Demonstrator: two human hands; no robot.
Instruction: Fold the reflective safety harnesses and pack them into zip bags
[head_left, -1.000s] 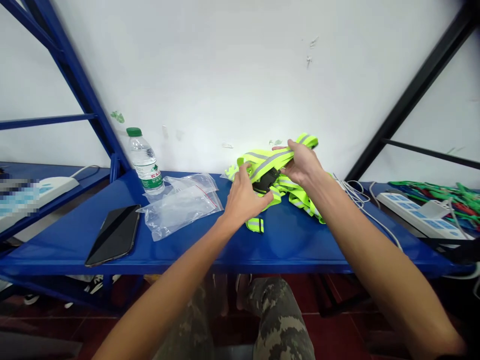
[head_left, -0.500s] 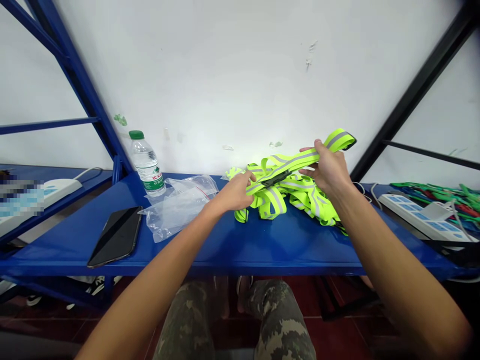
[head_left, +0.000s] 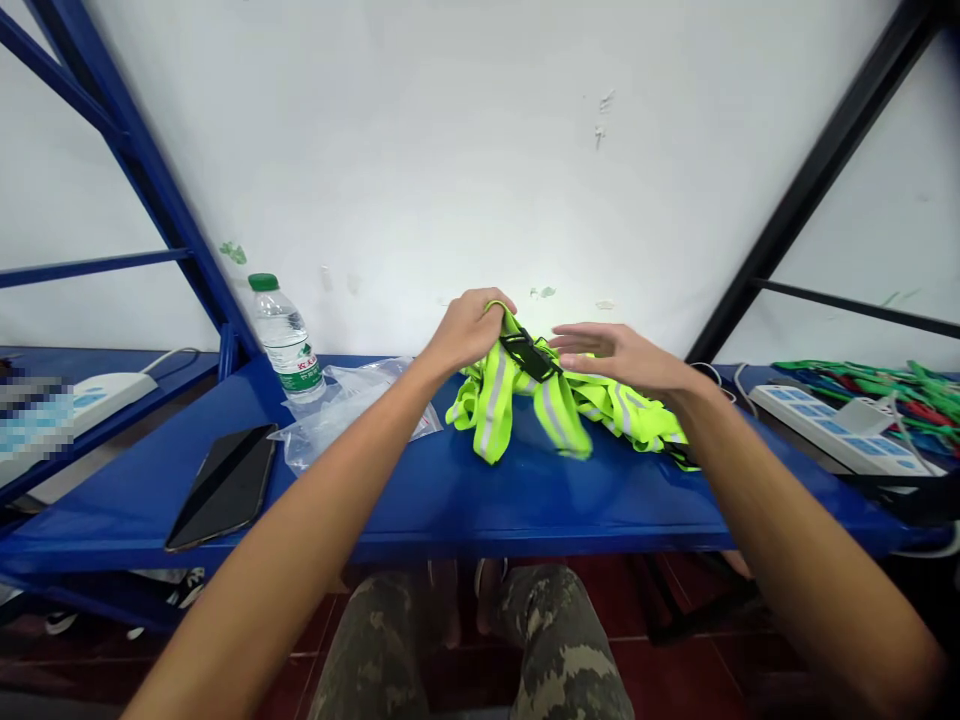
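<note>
- On the blue bench [head_left: 465, 510], toward the wall: yellow-green reflective strap [head_left: 491, 400] with a grey stripe, partly lifted, lower loops drooping to or near the surface.
- Left hand [head_left: 474, 325]: fingers closed on the strap's upper end, just beside the black buckle [head_left: 530, 357].
- Right hand [head_left: 626, 357]: fingers spread out, thumb apart, grip empty as far as I can see. Sits just right of the buckle, over the strap pile [head_left: 637, 415]. Contact with the webbing: cannot tell.
- Done, my read: one section picked out by its buckle end and raised. Buckle halves look joined, but too small to confirm.
- Left, my read: most of it. Held section hangs in loose loops, neither flat nor folded. Pile to the right is a tangle, second black buckle [head_left: 679, 455] at its near edge. Can't tell whether pile and held section are one piece.
- Clear plastic bags [head_left: 322, 420] lie left of the strap, partly behind the left forearm; look flat, no strap visible inside.
- Bottle [head_left: 289, 345] and phone [head_left: 223, 485] stand clear of the work, further left. Overall: early to middle, sorting unfinished.
</note>
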